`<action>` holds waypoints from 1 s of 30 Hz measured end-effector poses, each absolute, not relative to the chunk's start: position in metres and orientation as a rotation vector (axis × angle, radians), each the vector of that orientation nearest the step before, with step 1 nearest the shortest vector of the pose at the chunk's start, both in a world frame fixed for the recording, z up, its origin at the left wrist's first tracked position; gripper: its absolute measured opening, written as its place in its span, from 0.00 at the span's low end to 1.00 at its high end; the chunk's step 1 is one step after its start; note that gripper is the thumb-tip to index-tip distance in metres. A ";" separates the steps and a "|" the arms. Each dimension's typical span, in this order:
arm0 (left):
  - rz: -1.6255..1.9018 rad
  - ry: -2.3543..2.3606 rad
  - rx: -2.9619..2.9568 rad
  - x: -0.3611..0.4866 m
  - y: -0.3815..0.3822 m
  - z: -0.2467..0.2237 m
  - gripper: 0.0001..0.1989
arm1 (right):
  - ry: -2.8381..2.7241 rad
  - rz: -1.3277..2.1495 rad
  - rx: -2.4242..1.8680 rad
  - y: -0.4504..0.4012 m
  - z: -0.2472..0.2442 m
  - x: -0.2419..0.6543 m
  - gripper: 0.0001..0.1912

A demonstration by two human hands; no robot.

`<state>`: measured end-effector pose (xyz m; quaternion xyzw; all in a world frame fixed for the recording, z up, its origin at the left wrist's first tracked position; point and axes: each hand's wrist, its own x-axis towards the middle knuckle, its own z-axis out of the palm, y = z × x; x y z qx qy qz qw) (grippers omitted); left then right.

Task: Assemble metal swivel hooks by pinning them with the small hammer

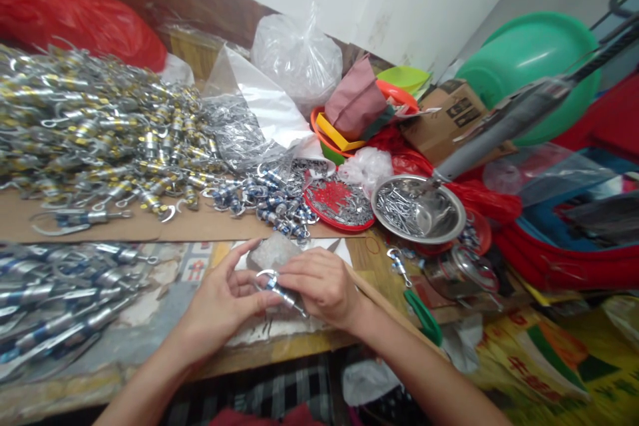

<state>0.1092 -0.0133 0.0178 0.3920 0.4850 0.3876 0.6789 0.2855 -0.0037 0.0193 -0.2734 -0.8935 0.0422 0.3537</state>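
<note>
Between my hands is a small silver hook fitting (280,290) with a blue band and a curved hook at its upper end. My left hand (222,303) grips it, thumb against its near side and fingers behind. The fingers of my right hand (322,285) are closed at the hook's end, touching the fitting; their tips are partly hidden. Just behind the hands a grey stone block (272,253) rests on the worktable (150,319). Similar blue-banded fittings (60,293) lie in a blurred group at the left.
Yellow-banded fittings (100,126) form a large heap at the back left. A red lid (332,196) carries small metal parts, and a steel bowl (454,213) holds pins. A grey lever arm (504,126) slants over the bowl. Green-handled scissors (423,319) lie at the right edge.
</note>
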 end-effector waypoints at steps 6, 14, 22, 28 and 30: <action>0.890 1.114 0.918 0.110 -0.015 0.019 0.43 | -2.422 0.062 -0.688 -0.008 0.021 0.294 0.10; 0.873 1.115 0.917 0.109 -0.014 0.020 0.40 | -2.215 0.233 -0.925 -0.029 0.014 0.297 0.16; 0.841 1.159 0.914 0.109 -0.015 0.021 0.42 | -2.124 0.091 -1.995 -0.048 0.000 0.380 0.16; 0.842 1.159 0.915 0.109 -0.014 0.019 0.45 | -2.048 0.178 -1.761 -0.057 0.034 0.361 0.09; 0.845 1.155 0.907 0.110 -0.013 0.019 0.46 | -2.074 0.133 -1.524 -0.060 0.049 0.346 0.15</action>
